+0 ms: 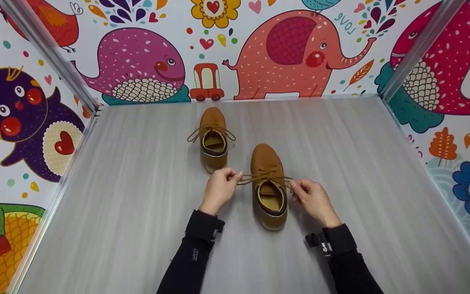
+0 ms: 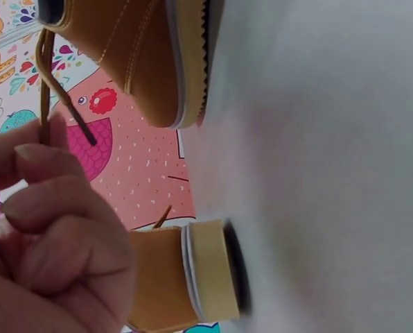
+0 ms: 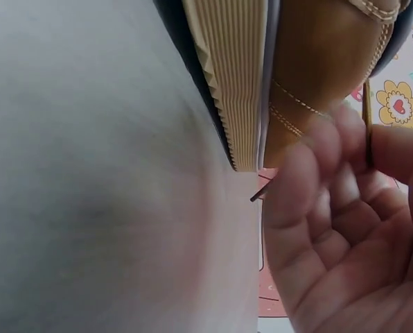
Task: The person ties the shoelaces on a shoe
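Note:
A tan shoe (image 1: 267,159) stands upright on the floor between both hands, its toe pointing away. Its brown lace is tied in a bow across the front, with the loops drawn out to either side. My left hand (image 1: 221,188) pinches the lace (image 2: 47,90) left of the shoe, and a dark-tipped end hangs free in the left wrist view. On the other side my right hand (image 1: 313,199) pinches the lace (image 3: 367,114) between thumb and fingers, close beside the shoe. In the right wrist view a lace tip (image 3: 258,193) pokes out past the fingers.
The matching tan shoe (image 1: 213,118), its lace tied in a bow, stands ahead and to the left on the grey wood-look floor (image 1: 137,171). Panels with cartoon animals (image 1: 141,61) enclose the back and both sides, with metal posts (image 1: 418,53) at the corners.

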Motion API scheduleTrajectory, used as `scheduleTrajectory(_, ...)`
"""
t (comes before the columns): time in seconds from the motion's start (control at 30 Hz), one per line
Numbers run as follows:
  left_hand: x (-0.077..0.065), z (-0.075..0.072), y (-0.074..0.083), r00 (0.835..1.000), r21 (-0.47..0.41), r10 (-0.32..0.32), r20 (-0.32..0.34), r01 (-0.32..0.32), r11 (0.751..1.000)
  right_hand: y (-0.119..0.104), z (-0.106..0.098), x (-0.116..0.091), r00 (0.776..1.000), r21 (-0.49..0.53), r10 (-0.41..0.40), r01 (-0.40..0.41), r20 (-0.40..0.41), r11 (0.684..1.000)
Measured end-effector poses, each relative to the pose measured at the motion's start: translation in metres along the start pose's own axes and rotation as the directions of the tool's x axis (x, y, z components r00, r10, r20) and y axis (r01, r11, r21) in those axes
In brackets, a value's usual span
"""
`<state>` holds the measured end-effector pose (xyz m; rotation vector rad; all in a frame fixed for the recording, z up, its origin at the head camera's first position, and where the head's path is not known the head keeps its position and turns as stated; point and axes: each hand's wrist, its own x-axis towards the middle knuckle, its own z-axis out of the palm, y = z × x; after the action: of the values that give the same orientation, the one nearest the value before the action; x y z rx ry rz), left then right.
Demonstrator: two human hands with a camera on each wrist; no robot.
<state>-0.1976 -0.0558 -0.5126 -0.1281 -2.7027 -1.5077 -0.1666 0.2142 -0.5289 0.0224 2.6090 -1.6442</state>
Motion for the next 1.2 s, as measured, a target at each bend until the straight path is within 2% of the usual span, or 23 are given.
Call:
scheduleTrajectory(0.2, -0.007, 0.002, -0.005, 0.994, 0.000, 0.038, -0.101, -0.038, 0.999, -0.001, 0.000, -0.002, 0.996, -0.037, -0.042, 0.040, -0.073, 0.999)
scheduleTrajectory(0.33, -0.014, 0.004, -0.014, 0.985, -0.004, 0.031, -0.170, -0.032, 0.999, 0.002, 0.004, -0.001, 0.994, -0.054, -0.040, 0.035, -0.099, 0.998)
scheduleTrajectory(0.43, -0.018, 0.004, -0.017, 0.983, -0.004, 0.013, -0.186, -0.014, 1.000, 0.004, 0.006, 0.000, 0.994, -0.050, -0.039, 0.034, -0.105, 0.998)
scheduleTrajectory(0.53, -0.018, 0.000, -0.015, 0.990, -0.027, -0.013, -0.140, 0.010, 1.000, 0.005, 0.005, 0.001, 0.992, -0.048, -0.051, 0.045, -0.119, 0.998)
scheduleTrajectory(0.63, -0.014, -0.007, -0.008, 0.998, -0.055, -0.052, -0.043, 0.049, 0.997, 0.004, 0.001, 0.000, 0.990, -0.039, -0.055, 0.050, -0.130, 0.998)
scheduleTrajectory(0.73, -0.009, -0.015, 0.001, 0.996, -0.056, -0.073, 0.046, 0.076, 0.996, 0.003, -0.005, 0.001, 0.993, -0.008, -0.041, 0.040, -0.112, 0.999)
scheduleTrajectory(0.83, -0.003, -0.021, 0.008, 0.992, -0.022, -0.076, 0.097, 0.079, 0.997, 0.001, -0.009, 0.002, 0.997, 0.018, -0.019, 0.021, -0.079, 1.000)
scheduleTrajectory(1.0, 0.004, -0.024, 0.017, 0.987, 0.051, -0.074, 0.141, 0.068, 0.996, -0.002, -0.011, 0.005, 0.998, 0.024, 0.000, 0.001, -0.064, 1.000)
scheduleTrajectory(1.2, 0.007, -0.024, 0.020, 0.991, 0.096, -0.026, 0.134, 0.014, 0.995, -0.006, -0.013, 0.004, 0.999, -0.010, -0.030, 0.029, -0.046, 1.000)
